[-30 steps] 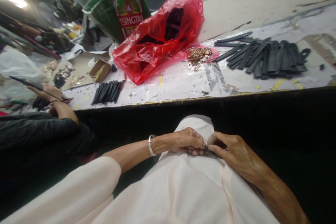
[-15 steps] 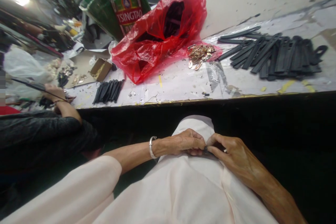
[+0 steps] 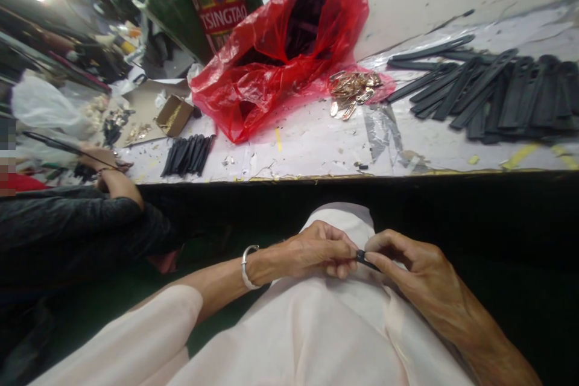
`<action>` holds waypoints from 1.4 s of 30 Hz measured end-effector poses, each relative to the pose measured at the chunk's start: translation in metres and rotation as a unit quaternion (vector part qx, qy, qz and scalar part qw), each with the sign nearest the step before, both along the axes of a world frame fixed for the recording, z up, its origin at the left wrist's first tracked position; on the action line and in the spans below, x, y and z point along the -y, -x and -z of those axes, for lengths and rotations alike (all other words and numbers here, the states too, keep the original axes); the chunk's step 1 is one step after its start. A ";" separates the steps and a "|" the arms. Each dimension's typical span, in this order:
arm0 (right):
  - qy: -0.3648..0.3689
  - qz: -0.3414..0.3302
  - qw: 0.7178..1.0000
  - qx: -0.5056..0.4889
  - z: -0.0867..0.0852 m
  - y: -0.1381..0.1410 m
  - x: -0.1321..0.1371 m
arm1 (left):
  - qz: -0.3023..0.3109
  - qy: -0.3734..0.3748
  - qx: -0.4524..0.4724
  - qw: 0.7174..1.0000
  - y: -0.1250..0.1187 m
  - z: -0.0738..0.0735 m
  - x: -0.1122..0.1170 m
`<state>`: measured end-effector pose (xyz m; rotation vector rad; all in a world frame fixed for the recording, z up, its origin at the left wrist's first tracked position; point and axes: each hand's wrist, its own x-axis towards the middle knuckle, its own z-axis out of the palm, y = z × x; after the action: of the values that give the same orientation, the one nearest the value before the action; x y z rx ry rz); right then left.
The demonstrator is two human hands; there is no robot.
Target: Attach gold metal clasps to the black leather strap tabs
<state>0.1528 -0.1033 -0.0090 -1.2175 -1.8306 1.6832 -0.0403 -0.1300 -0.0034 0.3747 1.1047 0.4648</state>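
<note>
Head view: the left hand [image 3: 312,250] and right hand [image 3: 418,271] had drawn slightly apart above the lap of a pale pink garment [image 3: 289,338], so more of a short black strip [image 3: 366,259] showed between them than half a second earlier. The strip lay across the gap between the hands, tilted slightly downward to the right, with one end at the left fingertips and the other running toward the right thumb. The left grip was closed, its thumb and fingers pinched together on the strip. The right grip's fingers arched above the strip with the thumb beneath it, but it could not be told whether they clamped it or only touched it. A silver bangle [image 3: 246,266] circled the left wrist. Beyond the hands, the desk [image 3: 312,145] carried a bundle of black strips [image 3: 187,155], a larger spread of black strips [image 3: 493,96], a heap of gold-coloured metal fittings [image 3: 355,87] and a torn red plastic bag [image 3: 289,48]. Far left, a co-worker's hand [image 3: 97,160] lay beneath a thin black rod [image 3: 58,145].
</note>
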 end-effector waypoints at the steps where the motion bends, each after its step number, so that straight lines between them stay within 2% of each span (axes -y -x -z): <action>1: 0.001 0.000 1.000 -0.002 0.000 0.000 0.000 | 0.002 0.003 -0.002 1.000 0.001 -0.001 -0.001; 4: 0.005 0.005 1.000 0.003 0.001 0.001 -0.001 | 0.001 0.011 0.002 1.000 0.003 0.000 -0.001; 8: -0.010 0.007 1.000 0.021 0.002 0.005 -0.002 | -0.032 0.003 0.007 0.999 0.003 0.007 0.002; 15: -0.111 0.064 0.990 0.062 0.008 0.011 -0.004 | -0.121 -0.020 -0.037 0.992 -0.013 0.007 -0.003; 18: -0.160 0.083 0.981 0.075 0.006 0.013 -0.004 | -0.138 -0.034 -0.051 0.989 -0.018 0.005 -0.006; 26: -0.236 0.084 0.966 0.066 -0.006 0.017 -0.004 | -0.147 -0.052 -0.054 0.986 -0.022 0.006 -0.008; 34: -0.300 0.086 0.949 0.050 -0.005 0.015 0.000 | -0.165 -0.087 -0.052 0.981 -0.029 0.010 -0.010; 37: -0.333 0.106 0.937 0.031 -0.005 0.016 0.001 | -0.170 -0.129 -0.068 0.974 -0.032 0.008 -0.010; 42: -0.330 0.136 0.933 0.032 -0.008 0.012 0.004 | -0.118 -0.215 -0.112 0.963 -0.032 -0.004 -0.012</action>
<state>0.1405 -0.1078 -0.0015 -1.1501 -1.9200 0.7775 -0.0086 -0.1175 0.0004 0.6925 1.2731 0.8975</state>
